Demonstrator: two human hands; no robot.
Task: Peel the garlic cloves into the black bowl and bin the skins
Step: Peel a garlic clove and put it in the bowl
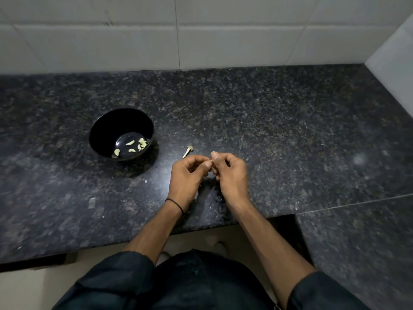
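The black bowl (105, 130) on the granite counter (279, 121) holds several peeled cloves (130, 143). Just right of the bowl lies a dry garlic stalk (187, 151). Further right, the left hand (186, 175) and right hand (231, 173) meet with fingers curled, both pinching what seems to be a small garlic clove (211, 162), mostly hidden.

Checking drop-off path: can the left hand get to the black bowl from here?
Probably yes. The black bowl stands open-topped to the left of the left hand, with only bare countertop between. The garlic stem lies off that line. The hand does share a clove with the right hand.
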